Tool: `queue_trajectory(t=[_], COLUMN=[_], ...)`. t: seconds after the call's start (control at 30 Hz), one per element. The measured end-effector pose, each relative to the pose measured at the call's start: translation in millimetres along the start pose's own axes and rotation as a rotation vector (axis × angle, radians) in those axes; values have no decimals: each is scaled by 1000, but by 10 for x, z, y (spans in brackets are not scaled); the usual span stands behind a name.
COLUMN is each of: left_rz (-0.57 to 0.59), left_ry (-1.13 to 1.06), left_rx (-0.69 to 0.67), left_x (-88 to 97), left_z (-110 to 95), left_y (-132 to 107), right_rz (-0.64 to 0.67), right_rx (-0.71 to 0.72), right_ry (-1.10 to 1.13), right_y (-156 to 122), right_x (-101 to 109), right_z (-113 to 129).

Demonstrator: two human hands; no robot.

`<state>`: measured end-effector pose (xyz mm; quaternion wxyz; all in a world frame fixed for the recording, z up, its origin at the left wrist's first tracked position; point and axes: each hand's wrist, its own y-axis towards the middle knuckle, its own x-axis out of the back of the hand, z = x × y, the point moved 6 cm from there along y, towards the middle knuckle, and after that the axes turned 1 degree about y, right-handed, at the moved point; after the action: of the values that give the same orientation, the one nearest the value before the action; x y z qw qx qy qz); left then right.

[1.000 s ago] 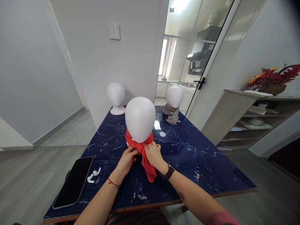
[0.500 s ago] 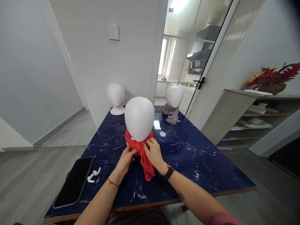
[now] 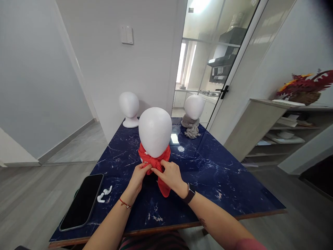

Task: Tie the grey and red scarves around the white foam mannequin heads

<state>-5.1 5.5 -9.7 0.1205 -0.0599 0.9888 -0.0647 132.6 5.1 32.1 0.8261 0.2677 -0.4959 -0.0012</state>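
Observation:
A white mannequin head [image 3: 155, 130] stands upright at the middle of the table, with a red scarf [image 3: 163, 186] wrapped and knotted round its neck. My left hand [image 3: 138, 175] pinches the scarf just left of the knot, thumb and fingers closed on the cloth. On the knot's right side, my right hand [image 3: 170, 173] grips the scarf too, its thumb reaching left below the knot towards my left fingertips. One scarf end hangs down behind my right hand onto the table. My fingers hide part of the knot.
A bare white mannequin head [image 3: 129, 106] stands at the back left, and another head [image 3: 194, 107] wears a grey scarf [image 3: 191, 126] at the back right. A phone [image 3: 82, 201] and white earbuds [image 3: 104, 193] lie at the left on the blue marbled table [image 3: 208, 180].
My right hand has turned, and its thumb has come left below the knot, nearer my left fingertips. The hanging scarf end has shifted slightly and shows less. The mannequin head stays put.

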Motion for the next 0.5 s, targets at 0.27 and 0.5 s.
queue_trajectory(t=[0.27, 0.5], left_rz=[-63, 140], left_ry=[201, 118], left_rx=[-15, 256], left_x=[164, 184], left_z=[-115, -84], left_y=[39, -6], right_rz=[21, -103], right_rx=[-47, 7], right_ry=[309, 513], right_y=[6, 19], right_x=[-63, 8], right_z=[-74, -101])
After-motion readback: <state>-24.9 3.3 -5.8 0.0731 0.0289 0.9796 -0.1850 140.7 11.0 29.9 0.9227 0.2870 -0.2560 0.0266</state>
